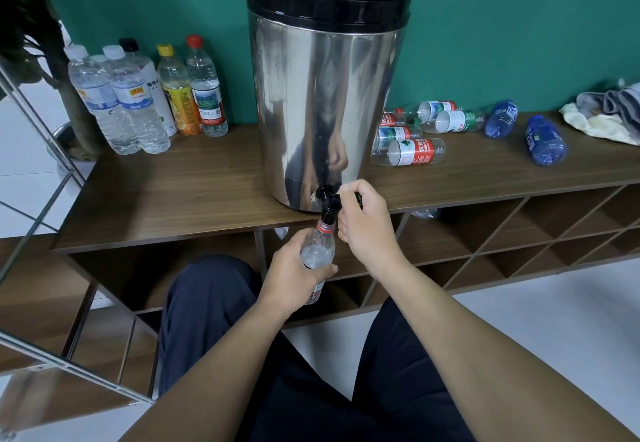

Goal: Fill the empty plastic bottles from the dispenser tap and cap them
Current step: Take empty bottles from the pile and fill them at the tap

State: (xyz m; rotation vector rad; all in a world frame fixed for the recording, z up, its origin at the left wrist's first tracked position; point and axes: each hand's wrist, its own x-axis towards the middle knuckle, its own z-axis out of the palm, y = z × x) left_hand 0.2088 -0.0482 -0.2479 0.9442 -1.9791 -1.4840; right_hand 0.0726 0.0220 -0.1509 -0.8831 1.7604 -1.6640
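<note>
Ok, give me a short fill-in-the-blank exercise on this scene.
1. The left hand holds a bottle under the ____.
2. The right hand grips the tap's ____.
3. The capped bottles left of the dispenser stand ____.
4. The bottles on the right lie on their ____.

Missing words: tap; handle; upright; sides

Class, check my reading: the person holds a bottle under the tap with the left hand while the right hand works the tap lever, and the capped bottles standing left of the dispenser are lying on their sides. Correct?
Not quite. In the head view the capped bottles left of the dispenser stand upright. The rest holds: the left hand holds the bottle under the tap, and the right hand is on the lever.
</note>
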